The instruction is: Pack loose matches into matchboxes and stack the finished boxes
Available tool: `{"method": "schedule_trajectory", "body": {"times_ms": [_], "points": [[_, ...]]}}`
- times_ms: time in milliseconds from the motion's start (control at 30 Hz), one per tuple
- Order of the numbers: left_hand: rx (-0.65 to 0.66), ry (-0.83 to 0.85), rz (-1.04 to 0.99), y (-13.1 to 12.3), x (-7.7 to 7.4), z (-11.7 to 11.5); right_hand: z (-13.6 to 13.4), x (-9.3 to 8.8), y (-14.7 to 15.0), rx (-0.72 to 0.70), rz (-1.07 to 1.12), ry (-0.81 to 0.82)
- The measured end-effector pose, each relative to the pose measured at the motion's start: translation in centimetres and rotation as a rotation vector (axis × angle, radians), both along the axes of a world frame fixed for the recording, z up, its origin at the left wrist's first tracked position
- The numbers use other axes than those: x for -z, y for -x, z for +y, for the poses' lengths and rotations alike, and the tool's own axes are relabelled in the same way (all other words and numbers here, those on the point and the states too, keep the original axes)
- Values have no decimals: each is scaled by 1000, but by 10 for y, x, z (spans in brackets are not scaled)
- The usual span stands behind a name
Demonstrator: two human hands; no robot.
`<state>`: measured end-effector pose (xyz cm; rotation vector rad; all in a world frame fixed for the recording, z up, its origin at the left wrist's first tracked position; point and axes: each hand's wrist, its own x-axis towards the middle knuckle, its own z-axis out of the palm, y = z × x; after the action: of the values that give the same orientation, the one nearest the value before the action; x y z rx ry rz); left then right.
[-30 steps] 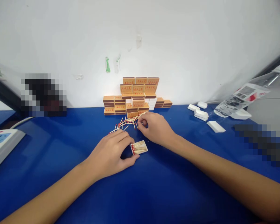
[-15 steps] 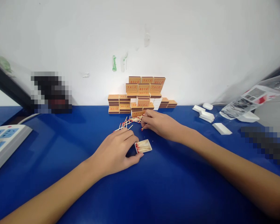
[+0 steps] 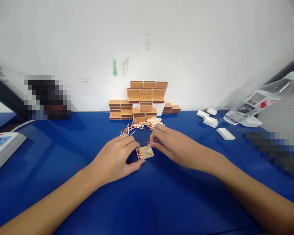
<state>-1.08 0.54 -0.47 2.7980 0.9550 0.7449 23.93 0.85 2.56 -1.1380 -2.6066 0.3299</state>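
Note:
My left hand [image 3: 117, 156] grips the left end of a small white matchbox tray [image 3: 152, 154] between thumb and fingers. Red-tipped matches [image 3: 144, 152] lie inside the tray, heads to the left. Just above the tray's right end, my right hand [image 3: 165, 142] is closed in a pinch on matches [image 3: 149, 142], their dark red heads sticking out to the left. Behind both hands a loose heap of matches [image 3: 153, 123] is spread on the blue table [image 3: 147, 195]. Stacked matchboxes [image 3: 139, 94] with orange labels stand behind the heap, against the wall.
To the right lie several white tray pieces [image 3: 225, 133] and a rounded white case [image 3: 211, 111]. A clear plastic bottle [image 3: 250, 104] leans there. A white power strip [image 3: 7, 150] sits at the left edge, and blurred dark objects [image 3: 47, 98] flank both sides.
My right hand has come back from the heap toward the tray, carrying matches, so more of the heap shows. My left hand still holds the tray. The whole view has shifted slightly.

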Motion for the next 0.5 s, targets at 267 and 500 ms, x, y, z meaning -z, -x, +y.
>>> {"method": "schedule_trajectory", "body": {"times_ms": [267, 500], "points": [[-10, 17, 10, -2, 1, 2, 5, 13, 2, 58, 1, -111], [-8, 32, -9, -2, 2, 4, 25, 22, -18, 100, -72, 3]]}}
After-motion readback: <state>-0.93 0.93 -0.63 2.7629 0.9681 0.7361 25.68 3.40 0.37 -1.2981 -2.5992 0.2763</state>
